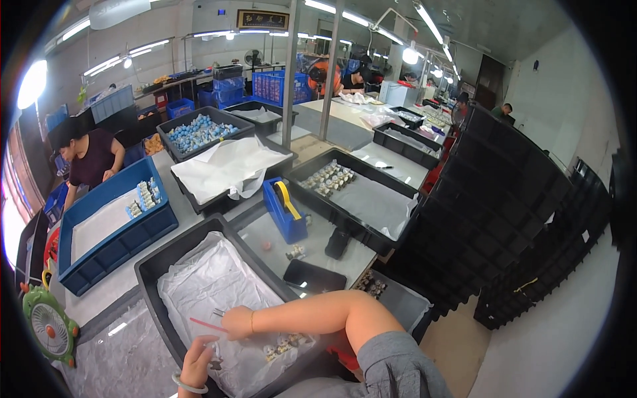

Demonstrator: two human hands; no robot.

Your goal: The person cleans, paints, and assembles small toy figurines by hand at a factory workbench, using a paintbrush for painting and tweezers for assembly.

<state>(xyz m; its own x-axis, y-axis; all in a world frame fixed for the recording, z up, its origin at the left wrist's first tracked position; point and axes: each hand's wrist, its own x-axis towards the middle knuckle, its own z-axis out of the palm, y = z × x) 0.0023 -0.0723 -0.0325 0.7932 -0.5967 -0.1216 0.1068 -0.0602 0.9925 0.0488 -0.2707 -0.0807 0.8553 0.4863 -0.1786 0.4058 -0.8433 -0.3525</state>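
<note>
Landmark: black tray (149, 272), lined with white paper (206, 278) so small parts are cushioned.
Left hand (198, 363): at the tray's near edge, fingers curled onto a small metal part (215, 363), steadied for work.
Right hand (237, 322): inside the tray, pinched shut on a thin red stick (207, 325) pointed leftward.
Small parts (286, 345): gathered right of the hands, within reach.
Tape dispenser (285, 211): beyond the tray.

A long grey table (126, 282) carries black trays (149, 272), a blue tray (99, 255), a blue tape dispenser (285, 212), a dark phone (314, 275) and a green fan (50, 325).
</note>
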